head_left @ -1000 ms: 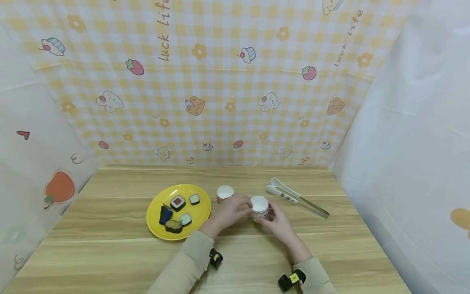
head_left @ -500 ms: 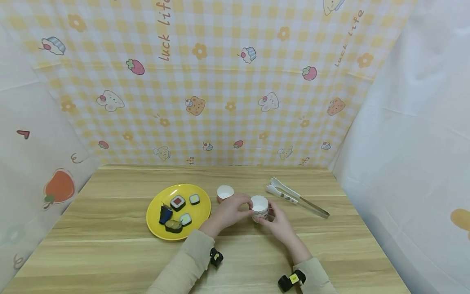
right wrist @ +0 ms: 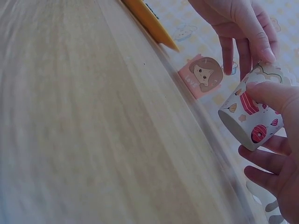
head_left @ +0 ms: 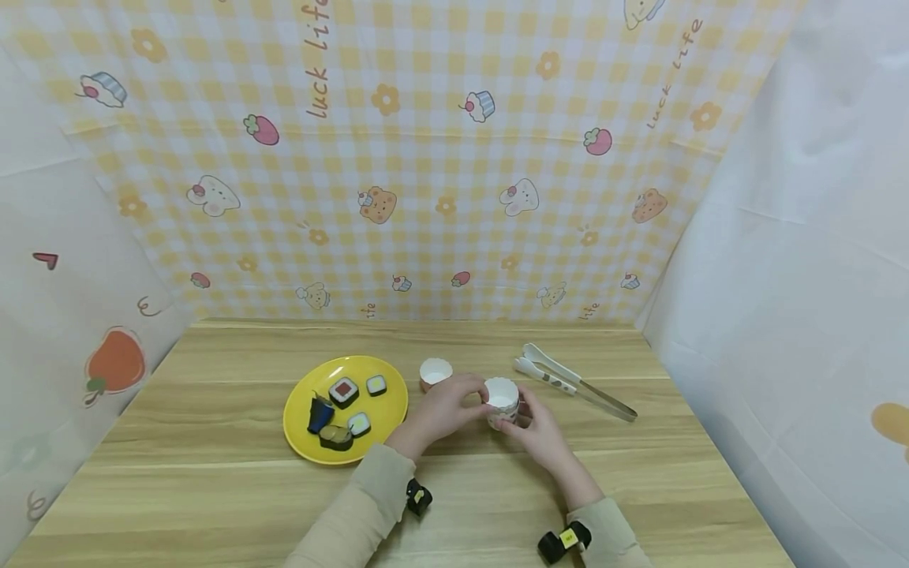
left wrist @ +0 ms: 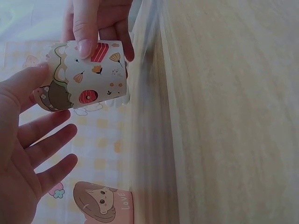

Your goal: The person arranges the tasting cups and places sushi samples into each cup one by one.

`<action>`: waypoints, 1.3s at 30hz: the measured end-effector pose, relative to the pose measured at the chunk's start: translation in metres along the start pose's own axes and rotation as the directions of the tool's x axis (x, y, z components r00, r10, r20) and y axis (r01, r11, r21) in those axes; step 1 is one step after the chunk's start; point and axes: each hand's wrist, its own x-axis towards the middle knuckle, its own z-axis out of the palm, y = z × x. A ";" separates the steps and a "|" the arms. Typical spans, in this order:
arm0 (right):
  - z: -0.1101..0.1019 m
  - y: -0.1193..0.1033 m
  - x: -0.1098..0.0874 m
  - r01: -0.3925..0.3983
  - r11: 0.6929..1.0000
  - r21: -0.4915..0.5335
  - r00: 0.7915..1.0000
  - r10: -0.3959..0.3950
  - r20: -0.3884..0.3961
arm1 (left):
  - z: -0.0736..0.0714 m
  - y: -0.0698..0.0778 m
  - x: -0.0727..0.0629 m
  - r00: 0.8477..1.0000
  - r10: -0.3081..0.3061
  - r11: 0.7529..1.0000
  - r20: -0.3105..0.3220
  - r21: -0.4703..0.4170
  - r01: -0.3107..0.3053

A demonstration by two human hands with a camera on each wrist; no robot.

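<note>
Nested paper baking cups with scalloped rims are held between both hands. The outer one is white, printed with cake slices, donuts and leaves. From its mouth sticks out a second cup with a brown and cream pattern. My right hand grips the outer cup round its side, thumb on the print. My left hand pinches the scalloped rim of the inner cup between thumb and index finger, the other fingers spread. A pink paper baking cup with a girl's face stands behind the left hand.
A yellow plate bearing several toy sushi pieces lies left on the wooden table. Tongs with white tips rest at the back right. A checked cloth hangs behind the table.
</note>
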 end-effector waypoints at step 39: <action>-0.002 0.001 0.000 -0.004 1.000 -0.012 1.000 0.004 0.005 | -0.015 0.003 0.007 0.992 0.006 1.000 -0.122 0.030 -0.002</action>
